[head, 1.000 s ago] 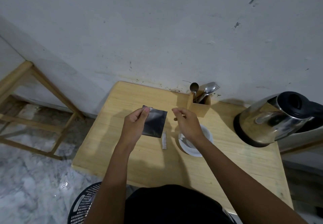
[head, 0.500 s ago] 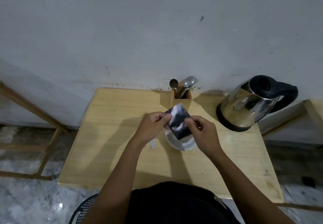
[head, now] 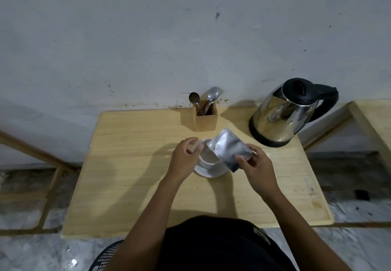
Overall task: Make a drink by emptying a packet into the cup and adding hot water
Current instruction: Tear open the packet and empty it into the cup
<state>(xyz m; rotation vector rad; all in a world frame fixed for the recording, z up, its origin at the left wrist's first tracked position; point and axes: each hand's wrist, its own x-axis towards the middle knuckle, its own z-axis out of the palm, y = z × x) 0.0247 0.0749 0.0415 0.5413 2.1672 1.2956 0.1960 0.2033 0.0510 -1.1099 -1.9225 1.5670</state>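
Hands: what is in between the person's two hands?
The white cup on its saucer, and over it the silver packet pinched by the right hand; the left hand is at the cup's rim. Seen in the head view.

No legible text, label or number anywhere.

The cup [head: 208,157] is seated on the saucer [head: 213,172], near the centre of the worktop [head: 131,165]. The packet [head: 229,148] is held tilted over the cup's right side by the right hand [head: 257,166]. The left hand [head: 186,157] is positioned at the cup's left rim; contact cannot be confirmed. Behind the cup, at the rear edge, the holder [head: 205,120] is placed, with cutlery [head: 212,94] stood in it. The kettle [head: 281,114] is located right of the holder.
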